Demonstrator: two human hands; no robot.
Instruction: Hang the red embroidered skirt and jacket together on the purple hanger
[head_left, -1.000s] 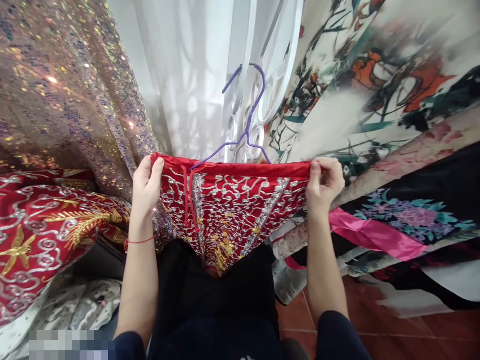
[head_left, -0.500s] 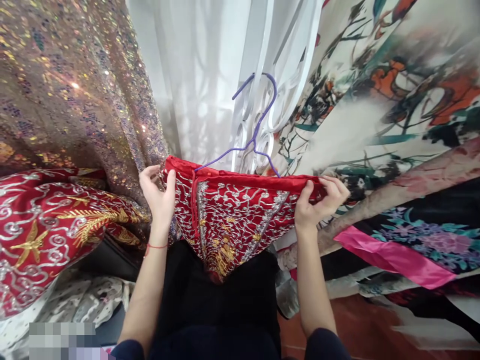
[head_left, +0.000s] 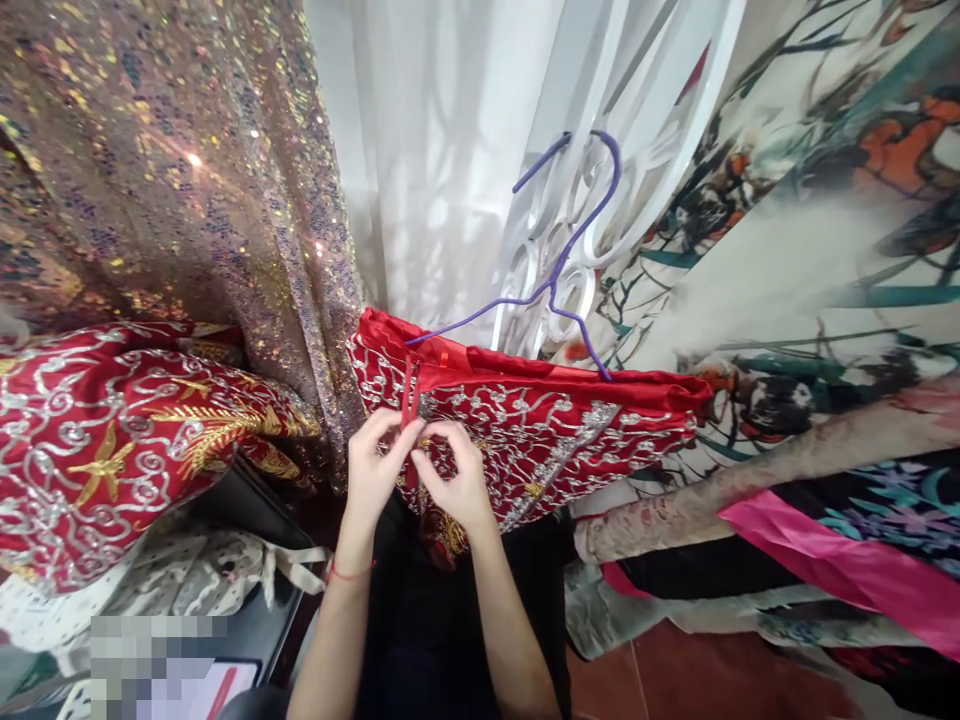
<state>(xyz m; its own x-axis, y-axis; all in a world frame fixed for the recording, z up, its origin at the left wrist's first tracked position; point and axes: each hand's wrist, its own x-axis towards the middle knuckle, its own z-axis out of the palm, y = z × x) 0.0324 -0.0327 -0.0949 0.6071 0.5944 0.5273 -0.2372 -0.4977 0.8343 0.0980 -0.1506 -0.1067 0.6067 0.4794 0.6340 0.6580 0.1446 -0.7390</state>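
A red garment (head_left: 555,425) with silver and gold embroidery hangs folded over a purple wire hanger (head_left: 570,270), whose hook rests on a white ornate grille (head_left: 600,170). My left hand (head_left: 375,470) and my right hand (head_left: 454,480) meet in front of the garment near its left part. Both pinch the thin red ties (head_left: 409,400) that hang from its top edge. A red string bracelet sits on my left wrist.
A sequinned gold fabric (head_left: 172,170) hangs at the left, above another red embroidered garment (head_left: 112,440). A white curtain (head_left: 435,150) is behind. Floral printed fabrics (head_left: 817,260) and a pink satin strip (head_left: 840,560) fill the right. Red floor tiles (head_left: 675,680) show below.
Both hands let go of the garment's top corners and came together at the red ties near its left part. The view shifted, so the hanger now appears further right.
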